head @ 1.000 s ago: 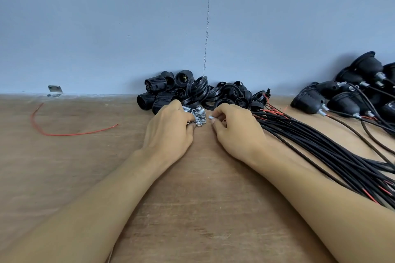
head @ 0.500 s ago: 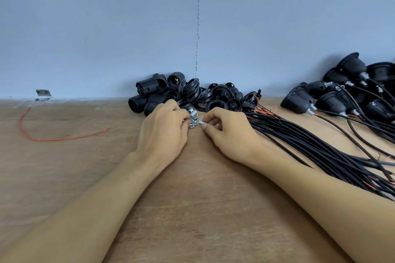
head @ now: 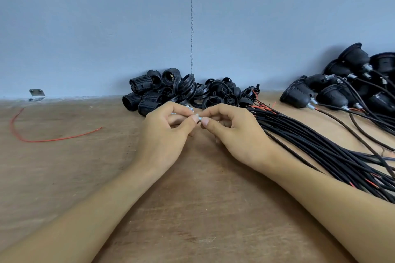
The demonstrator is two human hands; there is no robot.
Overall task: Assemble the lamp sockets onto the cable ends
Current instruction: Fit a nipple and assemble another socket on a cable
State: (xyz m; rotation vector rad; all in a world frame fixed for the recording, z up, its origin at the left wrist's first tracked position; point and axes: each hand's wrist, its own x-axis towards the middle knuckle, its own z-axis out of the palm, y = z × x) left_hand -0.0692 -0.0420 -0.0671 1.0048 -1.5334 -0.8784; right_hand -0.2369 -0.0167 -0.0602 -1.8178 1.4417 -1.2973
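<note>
Silver metal bit (head: 198, 116) is pinched by both hands, left hand (head: 164, 136) and right hand (head: 237, 136) close together. It looks like a small part being readied. Next it needs a cable end from the black cables (head: 310, 141) beside the socket pile (head: 181, 92). No box shows; everything lies loose on the table (head: 192, 209).

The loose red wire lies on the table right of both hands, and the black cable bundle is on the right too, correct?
No. The head view shows the loose red wire lying left of both hands, past the left hand; the black cable bundle is on the right.
</note>
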